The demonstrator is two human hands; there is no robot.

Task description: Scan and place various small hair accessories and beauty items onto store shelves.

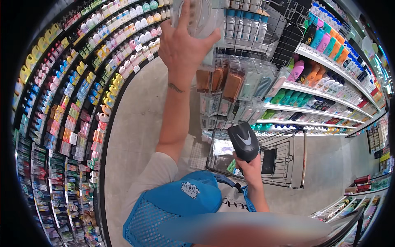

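Note:
My left hand (186,46) is raised at the top centre, its fingers and thumb spread around a clear plastic pack (202,18) holding a pale comb. The pack's upper end runs out of view. A black handheld barcode scanner (243,140) sits in my right hand (250,168), pointed ahead. Just beyond the scanner, hairbrush and comb packs (236,81) hang in rows on a wire rack (243,31). Below the scanner stands a wire shopping cart (285,154). It holds a white sheet (222,147) and a small green-and-white item (231,166).
Curved shelves (105,129) of bottles and boxes line the left side. White shelves (327,89) with colourful bottles stand at right. Grey concrete floor (139,114) runs between. A blue cap (191,191) and a blurred patch cover the bottom.

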